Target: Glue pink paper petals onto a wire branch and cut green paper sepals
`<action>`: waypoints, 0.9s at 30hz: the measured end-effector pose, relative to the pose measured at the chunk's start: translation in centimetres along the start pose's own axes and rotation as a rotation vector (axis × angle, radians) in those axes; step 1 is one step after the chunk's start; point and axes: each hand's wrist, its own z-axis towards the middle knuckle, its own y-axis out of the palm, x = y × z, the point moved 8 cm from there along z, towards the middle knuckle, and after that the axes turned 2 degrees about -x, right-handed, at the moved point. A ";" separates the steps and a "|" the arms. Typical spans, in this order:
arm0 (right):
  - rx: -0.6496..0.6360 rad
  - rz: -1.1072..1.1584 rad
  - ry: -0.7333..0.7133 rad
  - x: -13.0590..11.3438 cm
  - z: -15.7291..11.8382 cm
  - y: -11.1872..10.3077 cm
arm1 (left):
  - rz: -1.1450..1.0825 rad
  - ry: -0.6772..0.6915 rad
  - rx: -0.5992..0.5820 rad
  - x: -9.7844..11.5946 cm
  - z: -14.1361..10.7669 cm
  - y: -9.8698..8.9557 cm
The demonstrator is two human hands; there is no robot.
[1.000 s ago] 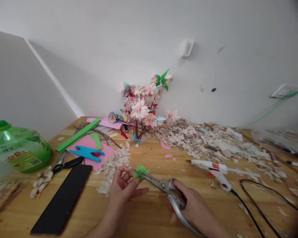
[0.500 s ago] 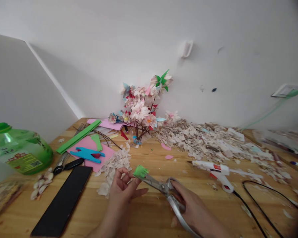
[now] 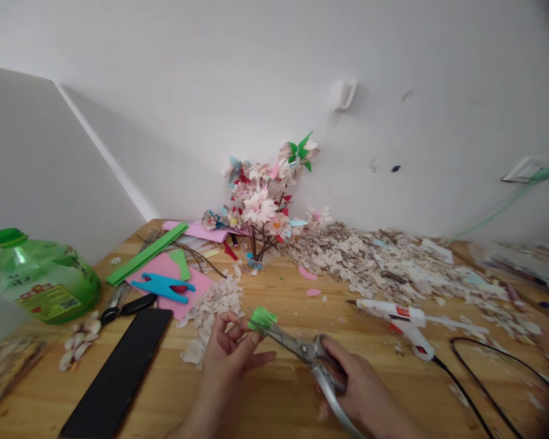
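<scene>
Between the thumb and fingers of my left hand [image 3: 231,350] is a small piece of green paper [image 3: 262,317] with a fringed edge. My right hand [image 3: 354,381] is wrapped round the handles of metal scissors [image 3: 306,352]. The scissor blades reach left to the green paper, touching or overlapping it close to my left fingertips. How far the blades are parted is hard to make out. Beyond my hands stands a bunch of handmade flowers [image 3: 259,206] with pale petals and brown stems in a small clear holder [image 3: 253,262].
A hot glue gun [image 3: 405,317] lies right with its black cord [image 3: 462,384]. Dried pale petals [image 3: 370,256] are heaped behind it, more [image 3: 217,302] left of centre. At left are a phone [image 3: 119,372], green bottle [image 3: 46,277], blue paper [image 3: 165,286] and garlic cloves [image 3: 80,341].
The scissor blades have shifted slightly against the green paper, which is turned a little between my left fingers. Both hands otherwise keep their places; the whole view has moved slightly.
</scene>
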 end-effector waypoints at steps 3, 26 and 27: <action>0.012 -0.019 0.011 -0.1 0.0 -0.2 | -0.015 -0.008 -0.007 0.1 0.0 0.1; 0.007 -0.019 -0.059 -0.2 -0.3 -0.5 | -0.019 0.013 0.030 0.5 -0.2 0.2; 0.008 -0.026 -0.059 -0.2 -0.4 -0.5 | -0.014 0.012 0.024 0.5 -0.2 0.2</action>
